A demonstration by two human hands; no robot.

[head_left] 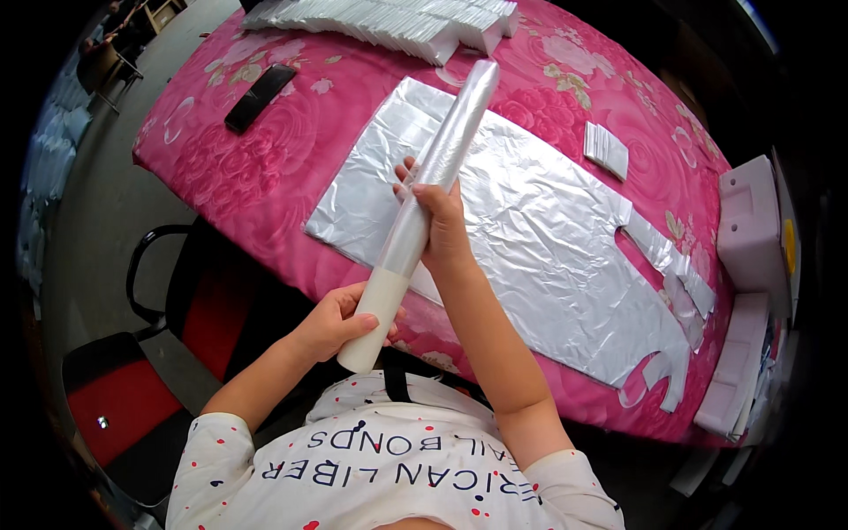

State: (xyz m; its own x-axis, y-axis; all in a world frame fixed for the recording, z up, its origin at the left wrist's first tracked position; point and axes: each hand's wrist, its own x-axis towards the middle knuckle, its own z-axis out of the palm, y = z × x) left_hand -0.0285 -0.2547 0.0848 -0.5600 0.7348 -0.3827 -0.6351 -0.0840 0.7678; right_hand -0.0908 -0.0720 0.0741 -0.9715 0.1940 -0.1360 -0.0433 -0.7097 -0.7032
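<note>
A long roll of clear plastic film (448, 135) slants up and away from me, held above the table edge. Its near end has a pale cream band, perhaps a paper wrap or bare core. My left hand (349, 322) grips that cream end, thumb on top. Farther up, my right hand (439, 216) wraps round the film, its thumb across the roll and fingertips showing past the left side. Beneath and right of the roll lies a flat stack of silvery plastic bags (548, 238), with cut handle-like strips (667, 252) at its right end.
Pink flowered cloth covers the table (256, 177). A black phone-like case (260, 98) lies at left, folded white packets (380, 25) line the far side, and a small packet stack (606, 150) sits right. White boxes (749, 221) stand at the right edge; a red-black chair (119, 402) is at left.
</note>
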